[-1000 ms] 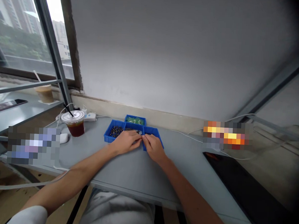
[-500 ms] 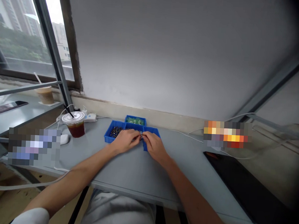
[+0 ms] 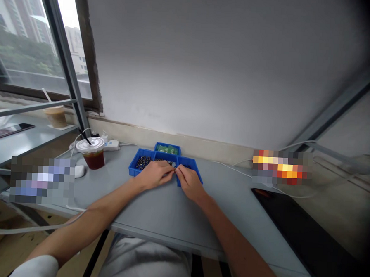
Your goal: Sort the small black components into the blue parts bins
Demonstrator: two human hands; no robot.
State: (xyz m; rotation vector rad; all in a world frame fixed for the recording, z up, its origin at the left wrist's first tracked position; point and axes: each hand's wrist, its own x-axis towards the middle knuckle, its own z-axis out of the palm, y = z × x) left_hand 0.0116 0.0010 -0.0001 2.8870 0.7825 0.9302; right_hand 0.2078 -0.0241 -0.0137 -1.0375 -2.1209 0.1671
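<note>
Dead ahead at 12 o'clock, L hand + R hand met tip to tip, fingers curled nearly closed, apparently pinching a tiny part, mostly hidden, type unclear. From there: middle bin just past at 11, left bin at 10 w/ lots of small parts, right bin at 2, contents mostly hidden, back bin w/ green packets beyond at 11. Prog. est.: one pc mid-handling, plenty left at 10; finished qty unclear. Brands/labels: no readable txt; patches at 9 & 3 pixelated
</note>
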